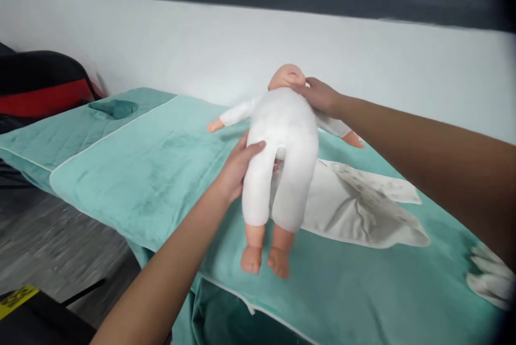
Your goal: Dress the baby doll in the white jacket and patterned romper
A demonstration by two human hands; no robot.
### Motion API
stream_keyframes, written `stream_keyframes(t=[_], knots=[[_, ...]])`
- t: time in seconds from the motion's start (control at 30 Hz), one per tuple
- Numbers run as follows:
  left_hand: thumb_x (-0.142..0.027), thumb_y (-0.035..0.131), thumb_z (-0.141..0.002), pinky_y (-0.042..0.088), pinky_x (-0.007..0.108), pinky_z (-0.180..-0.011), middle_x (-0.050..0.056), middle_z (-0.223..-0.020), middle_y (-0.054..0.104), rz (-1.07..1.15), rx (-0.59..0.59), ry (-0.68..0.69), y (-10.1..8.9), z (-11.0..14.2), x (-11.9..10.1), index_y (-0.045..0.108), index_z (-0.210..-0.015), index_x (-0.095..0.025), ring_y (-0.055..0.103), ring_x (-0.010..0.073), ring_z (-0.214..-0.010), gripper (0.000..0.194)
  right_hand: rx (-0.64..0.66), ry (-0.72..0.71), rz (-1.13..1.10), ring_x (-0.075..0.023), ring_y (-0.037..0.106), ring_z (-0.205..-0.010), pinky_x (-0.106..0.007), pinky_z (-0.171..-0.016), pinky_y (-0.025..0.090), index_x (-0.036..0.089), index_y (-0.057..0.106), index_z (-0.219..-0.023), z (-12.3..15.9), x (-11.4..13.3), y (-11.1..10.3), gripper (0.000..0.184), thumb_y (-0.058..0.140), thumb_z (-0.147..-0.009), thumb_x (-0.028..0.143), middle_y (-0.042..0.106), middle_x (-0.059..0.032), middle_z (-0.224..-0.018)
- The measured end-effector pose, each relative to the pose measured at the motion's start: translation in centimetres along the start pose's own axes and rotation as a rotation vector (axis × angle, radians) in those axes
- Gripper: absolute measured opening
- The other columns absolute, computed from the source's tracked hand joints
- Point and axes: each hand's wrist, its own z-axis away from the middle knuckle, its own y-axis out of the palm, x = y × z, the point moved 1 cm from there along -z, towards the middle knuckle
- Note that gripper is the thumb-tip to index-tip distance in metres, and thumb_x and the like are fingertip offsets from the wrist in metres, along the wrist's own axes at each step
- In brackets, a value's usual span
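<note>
A baby doll (pixel 284 119) with a white cloth body and bare plastic feet is held face up above the bed, its head toward the wall. My left hand (pixel 238 165) grips it at the hip and thigh, thumb on top and fingertips showing between the legs. At the doll's neck and shoulder, my right hand (pixel 320 96) is closed, its fingers partly hidden behind the head. Beneath and right of the doll lies a white baby garment (pixel 355 205), spread out on the green cover.
A green plush cover (pixel 133 157) drapes the bed, with a face hole (pixel 115 109) at the left end. Bunched white cloth (pixel 489 275) sits at the right edge. The wall (pixel 181 49) rises behind. A black and red chair (pixel 44 92) stands at the left.
</note>
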Motion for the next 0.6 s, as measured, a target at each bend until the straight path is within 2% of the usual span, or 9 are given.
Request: stream_keyframes(t=[0.1, 0.23, 0.33, 0.43, 0.53, 0.6], knots=[[-0.029, 0.07, -0.082, 0.064, 0.046, -0.079, 0.013, -0.132, 0.067, 0.045, 0.017, -0.081, 3.9, 1.4, 3.7, 0.036, -0.153, -0.031, 0.075, 0.0287, -0.09, 0.079, -0.003, 0.087, 0.037, -0.0359, 0.061, -0.121, -0.054, -0.104, 0.048, 0.016, 0.047, -0.144, 4.8, -3.2, -3.2, 0.083, 0.062, -0.083, 0.07, 0.058, -0.0196, -0.143], [-0.029, 0.073, -0.078, 0.065, 0.046, -0.075, 0.015, -0.139, 0.063, 0.052, 0.025, -0.147, 7.1, 2.8, 8.4, 0.036, -0.155, -0.035, 0.074, 0.031, -0.092, 0.086, 0.006, 0.175, 0.048, -0.0364, 0.061, -0.124, -0.049, -0.103, 0.049, 0.014, 0.042, -0.148, 9.3, -8.1, -4.2, 0.09, 0.059, -0.083, 0.073, 0.054, -0.0216, -0.147], [-0.028, 0.074, -0.077, 0.065, 0.047, -0.079, 0.012, -0.136, 0.065, 0.036, -0.004, -0.188, 7.7, 3.1, 10.9, 0.034, -0.156, -0.037, 0.075, 0.0286, -0.09, 0.089, 0.045, 0.208, 0.116, -0.0348, 0.062, -0.125, -0.046, -0.102, 0.05, 0.014, 0.034, -0.153, 11.0, -11.0, -3.5, 0.088, 0.051, -0.088, 0.072, 0.054, -0.0224, -0.148], [-0.032, 0.075, -0.078, 0.065, 0.047, -0.081, 0.011, -0.136, 0.065, 0.004, -0.045, -0.212, 7.6, 3.0, 12.3, 0.031, -0.157, -0.038, 0.075, 0.0291, -0.09, 0.09, 0.072, 0.217, 0.178, -0.0357, 0.063, -0.123, -0.046, -0.099, 0.05, 0.012, 0.032, -0.154, 12.1, -12.7, -2.7, 0.086, 0.044, -0.092, 0.07, 0.057, -0.0242, -0.143], [-0.039, 0.075, -0.08, 0.065, 0.046, -0.081, 0.009, -0.142, 0.062, -0.024, -0.065, -0.198, 7.5, 2.8, 12.9, 0.032, -0.156, -0.04, 0.075, 0.03, -0.096, 0.088, 0.022, 0.204, 0.309, -0.0405, 0.063, -0.118, -0.054, -0.1, 0.045, 0.011, 0.036, -0.151, 12.6, -13.0, -3.0, 0.08, 0.038, -0.095, 0.068, 0.066, -0.0252, -0.127], [-0.043, 0.074, -0.082, 0.065, 0.044, -0.081, 0.01, -0.146, 0.059, -0.03, -0.075, -0.184, 7.6, 2.9, 13.0, 0.032, -0.156, -0.039, 0.074, 0.0301, -0.098, 0.085, -0.063, 0.111, 0.485, -0.0405, 0.063, -0.114, -0.056, -0.1, 0.042, 0.012, 0.047, -0.142, 12.7, -12.0, -3.3, 0.066, 0.034, -0.099, 0.061, 0.069, -0.0236, -0.118]])
